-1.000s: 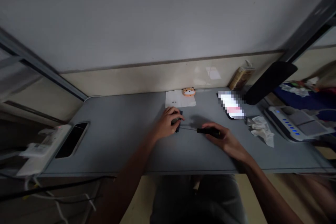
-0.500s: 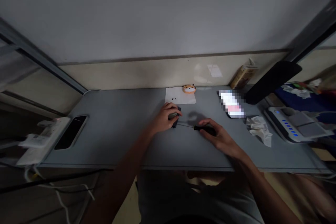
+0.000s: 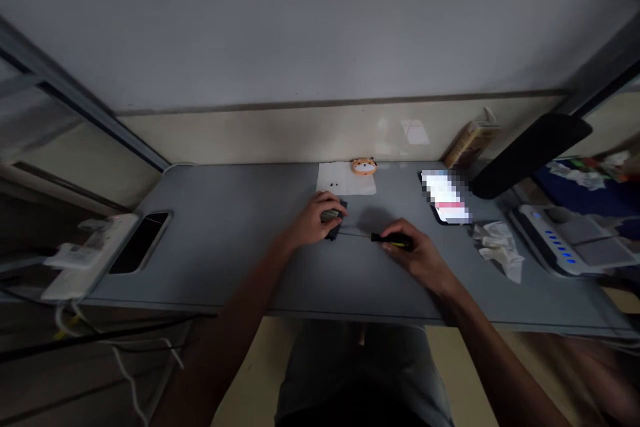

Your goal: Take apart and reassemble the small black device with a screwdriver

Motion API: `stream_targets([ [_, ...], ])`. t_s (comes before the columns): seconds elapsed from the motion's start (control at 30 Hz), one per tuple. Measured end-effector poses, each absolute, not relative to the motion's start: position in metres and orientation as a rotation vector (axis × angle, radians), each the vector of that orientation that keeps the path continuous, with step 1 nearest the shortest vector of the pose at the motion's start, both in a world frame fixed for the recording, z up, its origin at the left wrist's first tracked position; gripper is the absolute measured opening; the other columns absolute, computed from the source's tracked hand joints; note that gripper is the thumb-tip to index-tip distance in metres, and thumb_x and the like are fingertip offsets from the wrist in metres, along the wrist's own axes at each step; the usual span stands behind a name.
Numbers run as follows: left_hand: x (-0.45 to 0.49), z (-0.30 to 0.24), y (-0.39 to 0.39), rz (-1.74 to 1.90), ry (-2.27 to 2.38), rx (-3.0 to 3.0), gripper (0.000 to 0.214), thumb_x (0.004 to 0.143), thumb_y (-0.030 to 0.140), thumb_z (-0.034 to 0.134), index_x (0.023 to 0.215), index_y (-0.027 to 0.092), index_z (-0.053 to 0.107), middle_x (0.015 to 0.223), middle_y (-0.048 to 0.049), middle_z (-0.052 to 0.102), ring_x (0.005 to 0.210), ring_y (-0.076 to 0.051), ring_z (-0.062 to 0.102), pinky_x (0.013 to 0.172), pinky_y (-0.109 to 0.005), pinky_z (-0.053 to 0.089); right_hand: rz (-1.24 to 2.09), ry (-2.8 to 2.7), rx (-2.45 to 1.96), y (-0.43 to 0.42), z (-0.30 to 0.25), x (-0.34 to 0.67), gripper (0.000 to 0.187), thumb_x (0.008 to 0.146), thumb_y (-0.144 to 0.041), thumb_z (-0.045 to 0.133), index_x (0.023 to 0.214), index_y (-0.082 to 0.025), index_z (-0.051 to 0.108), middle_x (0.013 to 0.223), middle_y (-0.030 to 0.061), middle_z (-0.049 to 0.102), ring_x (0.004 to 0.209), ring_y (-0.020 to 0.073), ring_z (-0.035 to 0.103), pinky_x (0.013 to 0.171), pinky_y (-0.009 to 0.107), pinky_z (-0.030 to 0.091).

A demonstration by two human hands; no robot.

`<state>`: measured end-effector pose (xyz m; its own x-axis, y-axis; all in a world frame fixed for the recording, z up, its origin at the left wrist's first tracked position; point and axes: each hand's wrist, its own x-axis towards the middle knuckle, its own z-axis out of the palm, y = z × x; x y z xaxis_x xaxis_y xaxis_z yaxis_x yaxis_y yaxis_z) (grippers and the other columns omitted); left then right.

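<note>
My left hand grips a small dark rectangular device against the desk, its fingers curled over the top. Part of the device is hidden by those fingers, so its kind is unclear. In my right hand is a screwdriver with a black and yellow handle. The shaft lies nearly level and points left, its tip at or very near the device's right side. Just behind the device, a white paper sheet carries a few tiny dark pieces and an orange animal-faced case.
A lit phone, a crumpled tissue, a drink carton and a black cylinder stand or lie on the right. Farther right is a device with blue lights. A dark phone and a power strip are left.
The view has shifted slightly. My right hand has turned a little on the screwdriver, and more yellow shows on the handle. My left hand still holds the device.
</note>
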<state>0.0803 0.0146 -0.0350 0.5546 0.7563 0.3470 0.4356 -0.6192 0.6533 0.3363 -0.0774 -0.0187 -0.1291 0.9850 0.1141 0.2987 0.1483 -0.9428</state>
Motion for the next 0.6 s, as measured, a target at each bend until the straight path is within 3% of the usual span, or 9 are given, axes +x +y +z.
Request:
stream_targets([
  [0.13, 0.0784, -0.0356, 0.0157, 0.858, 0.95, 2.294, 0.01, 0.09, 0.016, 0.067, 0.095, 0.022, 0.072, 0.106, -0.0058, 0.065, 0.106, -0.022, 0.063, 0.102, -0.044, 0.052, 1.234, -1.495, -1.332, -0.0807, -0.025, 0.3341, 0.061, 0.093, -0.073, 0.048, 0.12, -0.021, 0.066, 0.078, 0.0055, 0.07, 0.067, 0.0189, 0.065, 0.061, 0.032, 0.053],
  [0.2, 0.0774, -0.0351, 0.0161, 0.849, 0.949, 2.296, 0.01, 0.09, 0.016, 0.067, 0.096, 0.023, 0.072, 0.106, -0.0058, 0.064, 0.106, -0.022, 0.063, 0.103, -0.044, 0.052, 1.251, -1.464, -1.35, -0.0816, -0.0271, 0.3347, 0.06, 0.095, -0.069, 0.049, 0.127, -0.022, 0.063, 0.075, 0.0038, 0.069, 0.065, 0.0182, 0.065, 0.059, 0.031, 0.052],
  [0.3, 0.0766, -0.0335, 0.0163, 0.82, 0.963, 2.29, 0.01, 0.091, 0.017, 0.067, 0.096, 0.023, 0.072, 0.107, -0.0057, 0.064, 0.107, -0.022, 0.063, 0.104, -0.045, 0.051, 1.145, -1.489, -1.298, -0.0824, -0.0266, 0.3378, 0.047, 0.086, -0.061, 0.068, 0.118, -0.026, 0.068, 0.096, 0.0058, 0.075, 0.084, 0.0204, 0.071, 0.072, 0.033, 0.057],
  [0.4, 0.077, -0.0325, 0.0162, 0.807, 0.974, 2.282, 0.01, 0.09, 0.017, 0.068, 0.096, 0.023, 0.072, 0.107, -0.0059, 0.065, 0.108, -0.022, 0.063, 0.105, -0.045, 0.05, 1.087, -1.584, -1.247, -0.0828, -0.0229, 0.3409, 0.034, 0.084, -0.056, 0.072, 0.099, -0.026, 0.073, 0.107, 0.0067, 0.075, 0.097, 0.0227, 0.071, 0.085, 0.037, 0.058],
  [0.53, 0.0783, -0.0324, 0.015, 0.8, 1.002, 2.297, 0.011, 0.09, 0.018, 0.066, 0.096, 0.023, 0.073, 0.107, -0.0058, 0.066, 0.108, -0.023, 0.063, 0.105, -0.045, 0.051, 1.188, -1.551, -1.267, -0.0829, -0.021, 0.3402, 0.042, 0.088, -0.06, 0.067, 0.111, -0.025, 0.073, 0.098, 0.0072, 0.077, 0.072, 0.0177, 0.068, 0.067, 0.034, 0.058],
  [0.6, 0.0789, -0.0324, 0.0139, 0.806, 1.013, 2.318, 0.011, 0.09, 0.018, 0.065, 0.095, 0.023, 0.072, 0.107, -0.006, 0.066, 0.108, -0.023, 0.063, 0.104, -0.046, 0.051, 1.24, -1.493, -1.274, -0.0832, -0.0223, 0.3385, 0.044, 0.087, -0.061, 0.067, 0.108, -0.023, 0.073, 0.094, 0.0078, 0.078, 0.062, 0.0153, 0.064, 0.06, 0.033, 0.058],
])
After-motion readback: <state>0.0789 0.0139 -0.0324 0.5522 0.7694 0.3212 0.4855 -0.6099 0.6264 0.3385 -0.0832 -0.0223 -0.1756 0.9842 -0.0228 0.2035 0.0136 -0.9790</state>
